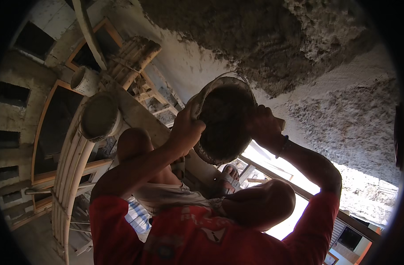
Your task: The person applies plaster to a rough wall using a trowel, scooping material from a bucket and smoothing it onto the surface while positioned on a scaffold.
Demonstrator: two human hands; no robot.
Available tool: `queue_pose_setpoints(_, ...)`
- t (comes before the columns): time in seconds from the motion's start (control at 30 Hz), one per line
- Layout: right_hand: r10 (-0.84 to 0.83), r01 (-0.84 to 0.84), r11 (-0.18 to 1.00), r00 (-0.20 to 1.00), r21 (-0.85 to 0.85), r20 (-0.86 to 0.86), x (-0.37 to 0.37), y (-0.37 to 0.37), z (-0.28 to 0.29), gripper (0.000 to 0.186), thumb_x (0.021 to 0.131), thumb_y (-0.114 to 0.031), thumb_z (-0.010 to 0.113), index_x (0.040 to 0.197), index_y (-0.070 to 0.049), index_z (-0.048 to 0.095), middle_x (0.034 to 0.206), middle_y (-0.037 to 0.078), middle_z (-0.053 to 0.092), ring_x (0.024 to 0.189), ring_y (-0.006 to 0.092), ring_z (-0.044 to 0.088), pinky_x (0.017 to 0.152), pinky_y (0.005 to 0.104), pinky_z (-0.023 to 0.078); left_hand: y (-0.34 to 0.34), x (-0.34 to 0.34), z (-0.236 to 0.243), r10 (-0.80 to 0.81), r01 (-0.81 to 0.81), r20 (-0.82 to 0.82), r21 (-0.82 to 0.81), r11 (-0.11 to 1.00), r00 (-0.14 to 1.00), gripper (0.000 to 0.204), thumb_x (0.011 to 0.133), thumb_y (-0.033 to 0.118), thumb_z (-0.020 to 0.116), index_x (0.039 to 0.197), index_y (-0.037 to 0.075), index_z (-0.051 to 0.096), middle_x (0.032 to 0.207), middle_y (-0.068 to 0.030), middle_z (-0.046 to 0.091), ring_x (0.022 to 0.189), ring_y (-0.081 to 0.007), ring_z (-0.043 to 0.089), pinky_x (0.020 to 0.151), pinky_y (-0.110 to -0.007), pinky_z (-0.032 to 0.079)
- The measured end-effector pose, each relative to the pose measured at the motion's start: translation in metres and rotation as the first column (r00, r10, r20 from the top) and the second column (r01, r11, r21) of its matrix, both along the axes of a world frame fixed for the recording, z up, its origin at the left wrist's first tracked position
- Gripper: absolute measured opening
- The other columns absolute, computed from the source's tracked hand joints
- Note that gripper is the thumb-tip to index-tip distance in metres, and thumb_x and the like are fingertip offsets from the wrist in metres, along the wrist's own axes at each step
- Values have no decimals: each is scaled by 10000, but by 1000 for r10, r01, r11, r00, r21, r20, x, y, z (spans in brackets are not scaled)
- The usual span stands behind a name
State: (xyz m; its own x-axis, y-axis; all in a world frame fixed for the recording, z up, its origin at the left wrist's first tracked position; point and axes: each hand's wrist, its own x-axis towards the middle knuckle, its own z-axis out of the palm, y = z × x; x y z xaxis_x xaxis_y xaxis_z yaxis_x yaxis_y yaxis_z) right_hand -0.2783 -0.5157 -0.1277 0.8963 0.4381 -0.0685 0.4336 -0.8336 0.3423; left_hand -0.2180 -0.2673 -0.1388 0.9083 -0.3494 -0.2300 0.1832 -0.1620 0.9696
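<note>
— Hands on that pan (224, 128): whose are they?

— Both belong to a person in a red shirt (197, 234) at the bottom of the frame. The wearer's own hands are out of view. The bare-wristed hand (186, 128) is clamped on the rim at centre. The banded hand (263, 126), just right of centre, grips the opposite rim. The pan is raised overhead, tilted, with its dark, mortar-caked inside facing the camera.

— What could go wrong?

— It looks heavy and wet. If either grip slid on the rim, the pan would likely tip further and spill onto the head below, or drop outright. Arms stretched that high leave little room to recover.

— And around it?

— Someone sits above. A bent knee (133, 141) shows left of centre and a sandalled foot (228, 176) hangs just under the pan, close enough to be knocked. A bamboo scaffold (71, 168) curves down the left side, with a round basin (100, 117) and a small bucket (85, 79) resting on it. Rough plaster (272, 44) fills the upper right, so there is little free space overhead.
</note>
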Motion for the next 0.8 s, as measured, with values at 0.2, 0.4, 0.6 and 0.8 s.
queue_pose_setpoints(0.2,-6,23,997,972,67,-233,-37,2,11,318,790,-136,602,1105,-112,636,828,63,576,772,222,569,631,360,470,5,12,-9,-14,14,-30,-5,1000,999,622,700,-35,511,1320,-2,537,910,-41,606,757,-131,522,681,-285,452)
queue_pose_setpoints(0.4,-120,120,993,993,14,-22,-22,-21,64,224,856,-100,584,1074,-74,626,778,65,591,737,214,591,642,350,497,-2,2,-6,-71,71,17,10,997,997,624,714,-39,510,1336,6,533,922,-34,615,759,-124,525,683,-284,456)
queue_pose_setpoints(0.6,-268,413,887,825,207,-497,-34,-28,-5,196,845,-153,596,978,-22,656,818,207,664,799,365,683,724,477,559,-17,5,-3,-49,56,85,-75,996,995,624,721,-45,505,1343,3,527,979,-41,622,794,-111,529,731,-263,466)
queue_pose_setpoints(0.8,-196,471,635,865,612,-462,-31,8,-23,313,854,-219,653,1132,-78,630,867,220,690,820,415,681,754,525,550,-18,11,-7,-55,54,-12,-32,998,998,668,724,-15,516,1389,34,482,1208,-179,627,1098,-317,615,982,-368,451)
